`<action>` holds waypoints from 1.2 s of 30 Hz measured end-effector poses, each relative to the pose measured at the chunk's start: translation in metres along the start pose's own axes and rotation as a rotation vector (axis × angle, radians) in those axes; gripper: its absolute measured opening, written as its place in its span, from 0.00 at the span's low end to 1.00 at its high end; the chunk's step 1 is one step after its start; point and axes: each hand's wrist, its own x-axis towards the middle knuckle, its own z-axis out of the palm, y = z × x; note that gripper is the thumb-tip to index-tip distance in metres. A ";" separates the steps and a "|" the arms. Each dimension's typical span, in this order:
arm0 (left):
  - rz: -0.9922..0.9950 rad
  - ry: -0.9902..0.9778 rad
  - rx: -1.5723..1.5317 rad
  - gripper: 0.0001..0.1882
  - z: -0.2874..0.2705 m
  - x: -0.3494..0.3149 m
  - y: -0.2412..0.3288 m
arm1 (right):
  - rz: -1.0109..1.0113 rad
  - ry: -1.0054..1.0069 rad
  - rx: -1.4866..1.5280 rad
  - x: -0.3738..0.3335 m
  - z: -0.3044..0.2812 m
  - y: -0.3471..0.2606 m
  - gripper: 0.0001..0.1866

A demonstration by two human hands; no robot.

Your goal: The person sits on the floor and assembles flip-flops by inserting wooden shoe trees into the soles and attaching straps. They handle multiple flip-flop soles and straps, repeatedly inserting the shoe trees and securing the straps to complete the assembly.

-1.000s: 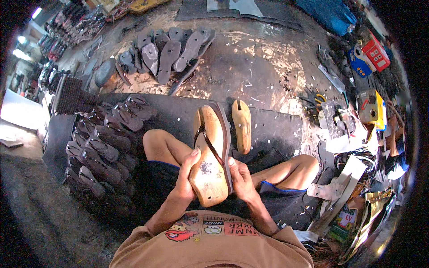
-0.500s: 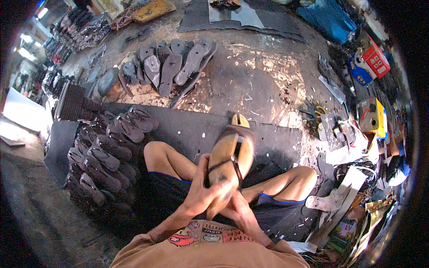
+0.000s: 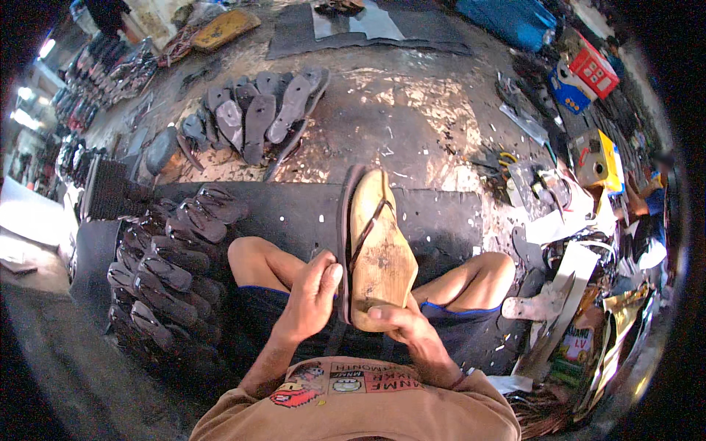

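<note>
A wooden shoe last [image 3: 386, 272] stands toe away from me, above my lap. A dark thong strap [image 3: 371, 231] crosses its front part, and a dark flip-flop sole [image 3: 344, 250] lies along its left side. My right hand [image 3: 404, 323] grips the last at the heel, thumb on the wood, other fingers mostly hidden behind. My left hand [image 3: 310, 298] is curled at the sole's left edge with the thumb raised; its fingertips are hidden. To the left, several finished-looking dark flip-flops [image 3: 165, 268] lie in overlapping rows.
Loose grey soles [image 3: 259, 117] fan out on the worn floor board [image 3: 397, 125] ahead. A black mat [image 3: 294, 206] lies before my crossed legs. At right are yellow-handled scissors [image 3: 507, 158], a yellow box [image 3: 609, 165], a red box [image 3: 594, 70] and a pale strip [image 3: 562, 316].
The last has turned, so its broad wooden face and heel now show, with the sole at its left. My left hand has moved off the wood to the sole's edge; the right holds the heel.
</note>
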 end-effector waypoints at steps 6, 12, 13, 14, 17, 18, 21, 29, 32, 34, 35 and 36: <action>-0.496 -0.268 -1.008 0.14 -0.003 -0.041 -0.032 | 0.255 -0.021 0.310 -0.039 -0.017 0.000 0.44; -0.866 0.057 -1.394 0.34 0.085 -0.116 -0.136 | -0.372 -0.186 -0.805 -0.014 0.043 -0.023 0.66; -0.933 0.272 -1.373 0.37 0.102 -0.112 -0.142 | -0.367 -0.207 -0.895 -0.005 0.046 -0.021 0.67; -0.856 0.224 -1.574 0.37 0.104 -0.112 -0.152 | -0.397 -0.196 -0.838 0.005 0.042 -0.019 0.67; -0.572 -0.142 -1.665 0.32 0.061 -0.056 -0.118 | -0.445 -0.096 -0.674 0.031 0.017 0.004 0.66; -0.545 -0.065 -1.183 0.32 0.037 -0.040 -0.118 | -0.450 -0.068 -0.635 0.038 0.016 0.009 0.66; -0.612 0.168 -1.118 0.30 0.023 -0.026 -0.077 | -0.430 0.057 -0.921 0.064 0.018 0.032 0.64; -0.319 0.482 0.108 0.23 -0.107 -0.012 -0.164 | -0.166 -0.110 -0.626 0.050 0.014 0.072 0.59; -0.435 0.379 0.044 0.22 -0.127 -0.014 -0.132 | -0.265 0.088 -0.789 0.118 -0.037 0.067 0.50; -0.329 0.254 0.163 0.25 -0.116 -0.009 -0.092 | -0.238 0.216 -1.499 0.141 -0.065 0.052 0.53; -0.315 0.213 0.187 0.27 -0.117 -0.019 -0.090 | -0.490 0.221 -1.587 0.142 -0.041 0.036 0.54; -0.303 0.173 0.211 0.30 -0.117 -0.027 -0.087 | -0.750 0.222 -1.650 0.134 -0.017 0.016 0.55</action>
